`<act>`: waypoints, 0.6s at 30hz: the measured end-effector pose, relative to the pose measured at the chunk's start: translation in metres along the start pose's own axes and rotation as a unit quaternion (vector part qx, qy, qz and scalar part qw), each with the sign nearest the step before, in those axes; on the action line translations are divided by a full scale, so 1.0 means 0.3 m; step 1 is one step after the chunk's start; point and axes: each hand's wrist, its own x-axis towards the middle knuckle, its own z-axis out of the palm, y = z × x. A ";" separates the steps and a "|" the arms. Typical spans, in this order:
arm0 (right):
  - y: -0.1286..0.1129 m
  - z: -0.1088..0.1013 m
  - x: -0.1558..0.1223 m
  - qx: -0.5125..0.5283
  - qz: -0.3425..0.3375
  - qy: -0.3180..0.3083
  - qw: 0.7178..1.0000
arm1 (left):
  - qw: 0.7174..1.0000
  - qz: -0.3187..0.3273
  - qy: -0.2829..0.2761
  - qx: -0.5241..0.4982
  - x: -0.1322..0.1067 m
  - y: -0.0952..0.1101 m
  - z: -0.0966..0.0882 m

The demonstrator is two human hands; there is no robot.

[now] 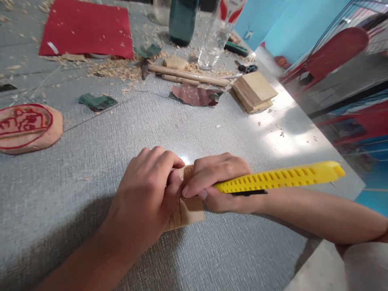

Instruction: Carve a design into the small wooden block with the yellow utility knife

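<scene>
Hands meet mid-table: left hand (148,190) curled down on a small wood block (189,208), right hand (216,184) fisted around a yellow utility knife (279,178), bare grey table (91,161) all round them.

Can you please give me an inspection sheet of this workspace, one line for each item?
Surface: grey textured table, wood shavings at the far side.
Job's things: small wood block; yellow utility knife.
Clutter: red cloth, carved oval plaque, stacked wood pieces, sticks, sandpaper scraps, dark bottle, clear glass.
Grippers: left hand presses the block; right hand grips the knife.
Cables: nothing seen.
Surroundings: red chairs, blue wall.
</scene>
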 end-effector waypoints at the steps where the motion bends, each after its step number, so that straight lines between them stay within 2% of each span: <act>1: -0.003 -0.001 -0.001 -0.015 0.009 0.003 1.000 | 1.000 0.003 0.001 0.004 -0.001 -0.001 0.001; 6: -0.022 -0.023 -0.008 -0.075 0.064 0.040 0.994 | 1.000 0.006 0.003 0.025 0.001 -0.008 0.008; 8: -0.020 -0.026 -0.008 -0.070 0.058 0.051 0.995 | 1.000 0.005 0.000 0.023 0.002 -0.008 0.008; 13: -0.001 -0.021 -0.008 -0.028 0.029 0.028 0.999 | 1.000 0.000 -0.003 0.018 0.000 -0.004 0.004; 18: 0.009 -0.021 -0.018 -0.052 0.000 0.006 0.999 | 1.000 0.007 0.000 0.014 -0.003 -0.006 0.002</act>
